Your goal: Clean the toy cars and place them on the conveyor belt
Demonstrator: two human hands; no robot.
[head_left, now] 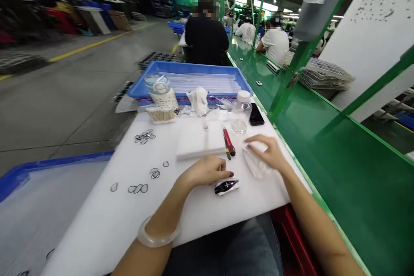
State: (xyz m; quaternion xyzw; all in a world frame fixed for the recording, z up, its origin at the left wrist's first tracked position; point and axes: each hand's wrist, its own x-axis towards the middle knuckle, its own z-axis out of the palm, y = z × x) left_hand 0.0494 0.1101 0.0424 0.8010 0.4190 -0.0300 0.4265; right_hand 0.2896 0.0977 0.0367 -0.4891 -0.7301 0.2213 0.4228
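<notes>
Over a white table (pixel 106 224), the right hand (pixel 271 152) is pinching a white cloth (pixel 255 166); the left hand (pixel 206 170) is curling beside a black-and-white device (pixel 226 186) lying there, whether gripping it one cannot tell.

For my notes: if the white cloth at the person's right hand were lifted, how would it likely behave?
The white cloth would probably hang limp, since it falls in loose folds at the right hand. It looks thin, so it is likely light for its size. Crumpled rather than round, it seems unlikely to roll.
</notes>
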